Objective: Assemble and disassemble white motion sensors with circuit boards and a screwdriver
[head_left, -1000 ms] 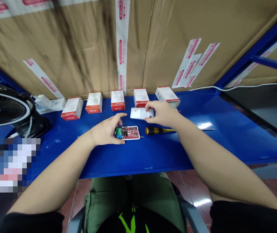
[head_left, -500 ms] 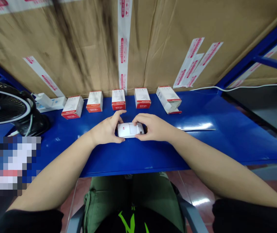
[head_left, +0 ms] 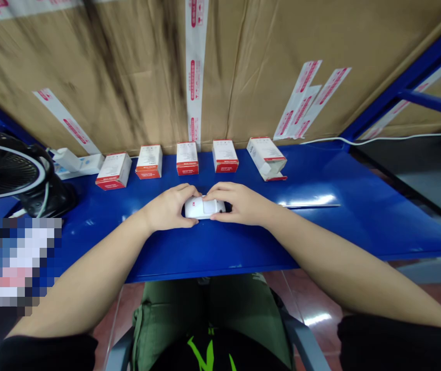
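Observation:
A small white plastic device point(head_left: 203, 207) lies on the blue table point(head_left: 321, 226) in front of me, its white cover on top. My left hand point(head_left: 168, 208) grips its left end with thumb and fingers curled round it. My right hand point(head_left: 239, 202) grips the right end, fingers arched over the top. The circuit board and the screwdriver seen earlier are hidden under the cover and my right hand.
Several small white-and-red boxes point(head_left: 187, 158) stand in a row at the table's back, one open box point(head_left: 267, 157) at the right. A black fan point(head_left: 7, 172) stands at the left. Taped cardboard cartons point(head_left: 158, 67) form the back wall. A thin flat strip point(head_left: 313, 205) lies right of my hands.
My right hand brought the white cover from behind down onto the red circuit board that my left hand held. Both hands now press the closed device together.

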A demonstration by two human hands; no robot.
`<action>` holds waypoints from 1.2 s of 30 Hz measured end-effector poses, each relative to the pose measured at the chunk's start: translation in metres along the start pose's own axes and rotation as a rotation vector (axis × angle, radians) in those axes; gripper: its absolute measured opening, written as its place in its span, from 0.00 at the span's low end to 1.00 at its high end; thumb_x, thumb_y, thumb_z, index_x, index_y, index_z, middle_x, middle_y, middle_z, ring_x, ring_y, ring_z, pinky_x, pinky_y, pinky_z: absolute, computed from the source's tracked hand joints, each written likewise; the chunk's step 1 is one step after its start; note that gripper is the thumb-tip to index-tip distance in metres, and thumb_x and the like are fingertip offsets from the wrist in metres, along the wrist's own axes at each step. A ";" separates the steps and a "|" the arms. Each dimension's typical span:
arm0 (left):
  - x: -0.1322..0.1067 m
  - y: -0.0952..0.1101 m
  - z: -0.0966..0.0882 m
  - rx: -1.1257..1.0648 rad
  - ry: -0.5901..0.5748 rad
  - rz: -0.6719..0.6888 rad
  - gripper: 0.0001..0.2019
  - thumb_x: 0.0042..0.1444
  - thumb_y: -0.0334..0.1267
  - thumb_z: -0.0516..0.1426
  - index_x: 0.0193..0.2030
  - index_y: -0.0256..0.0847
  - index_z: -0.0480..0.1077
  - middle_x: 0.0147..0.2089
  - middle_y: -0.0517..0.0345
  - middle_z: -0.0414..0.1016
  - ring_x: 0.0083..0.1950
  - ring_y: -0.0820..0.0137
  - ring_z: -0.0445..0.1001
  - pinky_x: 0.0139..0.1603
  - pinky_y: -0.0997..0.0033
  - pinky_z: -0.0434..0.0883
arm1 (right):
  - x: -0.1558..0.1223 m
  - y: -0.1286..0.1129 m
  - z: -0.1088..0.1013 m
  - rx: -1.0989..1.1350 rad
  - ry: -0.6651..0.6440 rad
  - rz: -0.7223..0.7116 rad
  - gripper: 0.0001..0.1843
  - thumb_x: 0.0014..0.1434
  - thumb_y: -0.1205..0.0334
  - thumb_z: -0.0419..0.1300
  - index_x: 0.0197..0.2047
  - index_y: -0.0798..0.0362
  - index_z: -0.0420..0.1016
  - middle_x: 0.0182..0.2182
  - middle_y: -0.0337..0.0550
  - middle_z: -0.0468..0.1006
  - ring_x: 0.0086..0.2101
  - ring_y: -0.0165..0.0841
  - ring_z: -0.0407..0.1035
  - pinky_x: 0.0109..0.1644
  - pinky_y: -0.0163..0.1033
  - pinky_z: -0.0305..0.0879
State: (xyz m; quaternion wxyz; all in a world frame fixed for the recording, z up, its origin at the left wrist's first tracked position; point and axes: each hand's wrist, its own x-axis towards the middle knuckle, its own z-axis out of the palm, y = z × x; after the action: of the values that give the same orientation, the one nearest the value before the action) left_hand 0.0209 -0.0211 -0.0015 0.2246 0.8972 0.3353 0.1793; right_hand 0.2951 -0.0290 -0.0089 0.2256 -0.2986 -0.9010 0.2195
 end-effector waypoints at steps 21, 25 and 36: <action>0.006 -0.006 0.012 -0.414 0.588 0.196 0.40 0.43 0.61 0.81 0.57 0.41 0.79 0.55 0.44 0.88 0.54 0.57 0.88 0.57 0.56 0.88 | 0.000 0.025 0.012 0.007 0.344 -0.337 0.31 0.73 0.57 0.68 0.75 0.39 0.68 0.61 0.52 0.78 0.60 0.46 0.78 0.61 0.58 0.83; 0.005 -0.002 0.011 -0.378 0.607 0.216 0.41 0.42 0.61 0.81 0.58 0.40 0.79 0.54 0.44 0.88 0.54 0.57 0.89 0.55 0.58 0.88 | 0.001 0.025 0.012 0.001 0.389 -0.401 0.30 0.74 0.58 0.68 0.75 0.39 0.68 0.60 0.52 0.78 0.60 0.45 0.79 0.60 0.55 0.84; 0.003 0.006 0.005 -0.252 0.619 0.286 0.38 0.45 0.60 0.80 0.58 0.42 0.81 0.48 0.51 0.87 0.47 0.61 0.87 0.50 0.58 0.88 | 0.003 0.021 0.012 -0.005 0.400 -0.467 0.34 0.74 0.61 0.66 0.79 0.37 0.63 0.61 0.52 0.77 0.60 0.44 0.78 0.61 0.55 0.83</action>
State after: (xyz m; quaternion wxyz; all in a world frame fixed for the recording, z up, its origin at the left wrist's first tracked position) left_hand 0.0287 -0.0243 -0.0022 0.1939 0.8036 0.2337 0.5119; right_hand 0.2958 -0.0149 -0.0290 0.4420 -0.1212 -0.8835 0.0966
